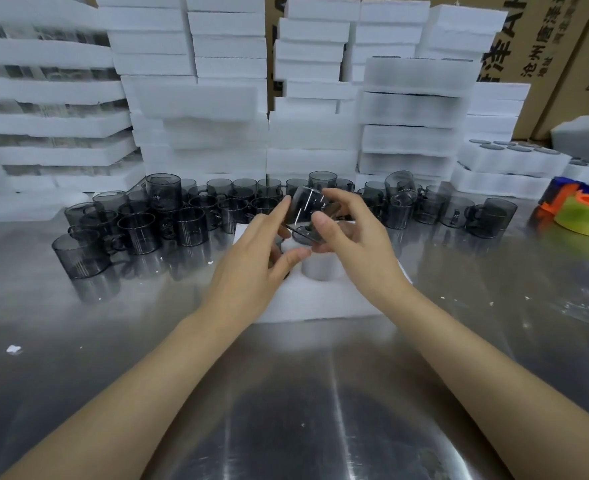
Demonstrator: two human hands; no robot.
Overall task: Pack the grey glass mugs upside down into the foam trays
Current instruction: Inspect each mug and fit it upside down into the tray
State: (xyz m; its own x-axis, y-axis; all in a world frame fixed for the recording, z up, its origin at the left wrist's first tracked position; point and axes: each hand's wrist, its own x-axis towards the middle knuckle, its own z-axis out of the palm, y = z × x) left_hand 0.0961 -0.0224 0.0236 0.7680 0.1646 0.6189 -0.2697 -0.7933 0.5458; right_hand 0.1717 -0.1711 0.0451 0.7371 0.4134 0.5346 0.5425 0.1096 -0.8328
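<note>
A grey glass mug [307,206] hangs tilted above the white foam tray [320,301] in the middle of the steel table. My right hand [352,244] grips it, thumb on the near side and fingers curled over the far side. My left hand [251,261] touches the mug's left side with a straight index finger, its thumb stretched out below the mug. A round empty hole [318,269] in the tray lies right under the mug. Several more grey mugs [168,220] stand in a crowded row behind the tray, most of them upright.
Tall stacks of white foam trays [224,109] wall off the back of the table. A tray filled with upturned mugs [514,155] sits at the back right. A tape dispenser with a yellow-green roll [584,211] lies at the right edge. Cardboard boxes [545,46] stand behind.
</note>
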